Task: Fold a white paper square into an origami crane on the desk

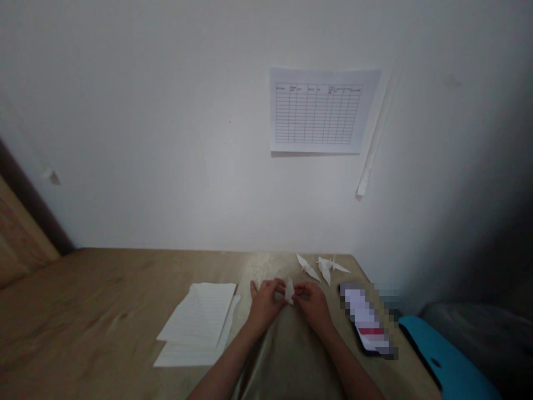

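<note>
A small piece of folded white paper stands upright between my two hands, its narrow tip pointing up. My left hand pinches its left side with thumb and fingers. From the right, my right hand grips its other edge between thumb and fingertips. Just beyond my right hand, several finished-looking white paper cranes lie on the table, one paper crane nearest and another paper crane to its right. Lined paper sheets lie in a loose stack left of my left forearm.
A phone, its screen pixelated, lies right of my right forearm on the brown table. A blue chair back stands past the table's right edge. A printed grid sheet hangs on the white wall behind.
</note>
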The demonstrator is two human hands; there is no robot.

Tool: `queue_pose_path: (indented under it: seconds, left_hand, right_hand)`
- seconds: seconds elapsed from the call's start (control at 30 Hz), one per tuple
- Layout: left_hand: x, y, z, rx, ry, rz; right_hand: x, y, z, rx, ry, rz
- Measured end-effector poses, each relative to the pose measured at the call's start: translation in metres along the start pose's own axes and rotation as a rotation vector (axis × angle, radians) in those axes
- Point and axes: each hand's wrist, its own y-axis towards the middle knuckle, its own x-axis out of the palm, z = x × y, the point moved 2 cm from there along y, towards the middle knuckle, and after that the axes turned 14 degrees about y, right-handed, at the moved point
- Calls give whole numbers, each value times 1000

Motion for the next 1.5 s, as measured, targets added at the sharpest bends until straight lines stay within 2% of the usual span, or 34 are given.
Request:
queue_pose_path:
  seconds: [0.27, 0.6, 0.87, 1.17, 1.3, 1.5]
  left_hand:
    - [1, 0, 0, -15, 7, 12]
    - [1, -2, 3, 2, 25, 65]
    - [2, -3, 6, 6, 108, 46]
    - [3, -1, 4, 33, 250, 0]
    - [3, -1, 4, 44, 288, -8]
    - [4, 3, 3, 36, 368, -58]
  right_hand:
    - [1, -1, -7, -73, -111, 2]
    - [1, -1, -4, -54, -176, 30]
    - [3, -5, -10, 2, -294, 53]
    - [4, -8, -21, -40, -552, 28]
    - [2, -9, -23, -54, -551, -4]
    - [2, -8, -18, 10, -519, 22]
